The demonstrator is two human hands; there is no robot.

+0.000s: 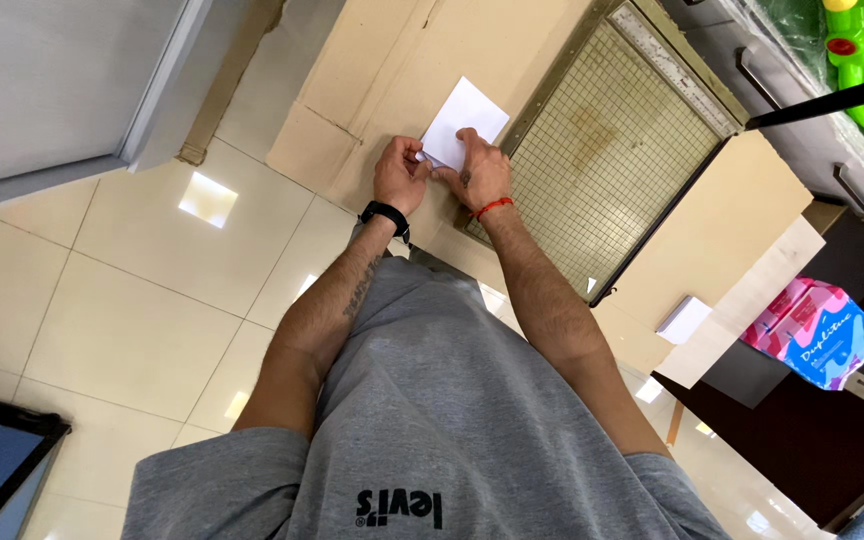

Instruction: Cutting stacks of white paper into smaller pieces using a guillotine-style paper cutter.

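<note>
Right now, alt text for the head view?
Both hands, left hand and right hand, hold a white paper against flat cardboard. A gridded mat lies beside it, and a small paper stack sits farther off on the cardboard.

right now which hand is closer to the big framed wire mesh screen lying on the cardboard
Right. The right hand is beside the wire mesh screen at its edge, holding the white paper sheet; the left hand holds the same sheet farther off, beyond the right hand.
</note>
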